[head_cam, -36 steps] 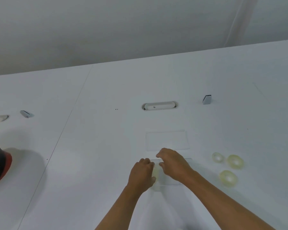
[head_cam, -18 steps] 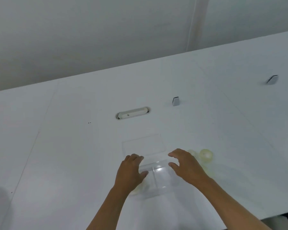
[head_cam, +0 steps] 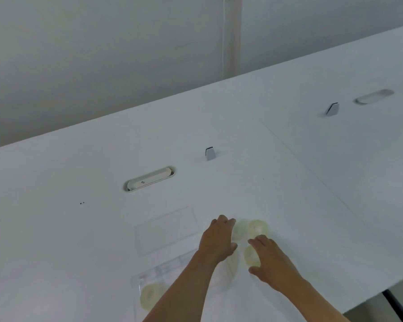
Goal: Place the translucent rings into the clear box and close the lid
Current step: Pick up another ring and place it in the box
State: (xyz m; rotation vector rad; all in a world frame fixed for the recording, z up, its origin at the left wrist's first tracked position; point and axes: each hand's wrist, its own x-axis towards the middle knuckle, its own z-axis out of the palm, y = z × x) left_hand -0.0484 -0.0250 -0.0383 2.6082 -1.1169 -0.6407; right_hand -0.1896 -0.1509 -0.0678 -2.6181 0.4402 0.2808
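Surface: white table point(head_cam: 79, 240) running back to a plain grey wall point(head_cam: 102, 54), with a seam cutting across the top on the right.
Fittings: oval cable grommet point(head_cam: 150, 179) set into the table, small grey wedge clip point(head_cam: 210, 153) just beyond it; a second clip point(head_cam: 332, 109) and second grommet point(head_cam: 373, 96) far off to the right.
Clear box: clear box point(head_cam: 163, 273) sits at the near edge, partly under the left forearm, lid off.
Lid: flat clear lid point(head_cam: 165, 228) lies on the table just behind the box, apart from it.
Ring in box: one yellowish translucent ring point(head_cam: 150, 296) lies flat in the box's near-left corner.
Loose rings: three on the table right of the box — a pale ring point(head_cam: 239, 230), a far ring point(head_cam: 257, 227) beside it, and a near ring point(head_cam: 250, 255) closer to the person.
Left hand: left hand point(head_cam: 218, 238) reaches across, palm down, fingers loosely curled, fingertips touching the pale ring; whether it grips, cannot tell.
Right hand: right hand point(head_cam: 271, 261) is spread open, palm down, fingers and thumb bracketing the near ring, not closed on it.
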